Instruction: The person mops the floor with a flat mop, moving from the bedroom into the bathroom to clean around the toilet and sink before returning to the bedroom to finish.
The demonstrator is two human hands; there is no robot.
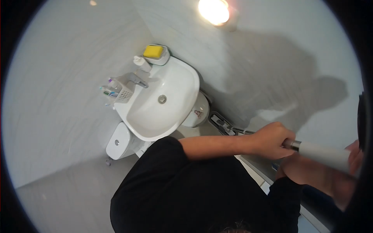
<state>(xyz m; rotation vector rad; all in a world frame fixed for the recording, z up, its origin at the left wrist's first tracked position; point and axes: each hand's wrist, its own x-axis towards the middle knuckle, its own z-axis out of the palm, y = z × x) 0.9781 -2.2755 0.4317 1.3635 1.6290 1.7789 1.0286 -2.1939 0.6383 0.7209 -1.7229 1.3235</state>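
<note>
My left hand [272,140] reaches across my body and is closed round the metal part of a long pole with a thick white grip, which looks like a flat mop [322,154]. My right hand [354,157], at the right edge of the view and partly cut off, is wrapped round the far end of the white grip. Beyond my left hand the thin metal pole runs down to a grey, long, flat head [222,123] near the floor, beside the wall. Whether that head touches the floor cannot be made out.
A white washbasin [182,77] with a tap [136,79] is on the left. Around it are a yellow sponge [153,51] in a holder, a pump bottle [142,64] and a toothbrush basket [124,94]. A toilet tank [120,136] stands below; a lit lamp [213,11] is above.
</note>
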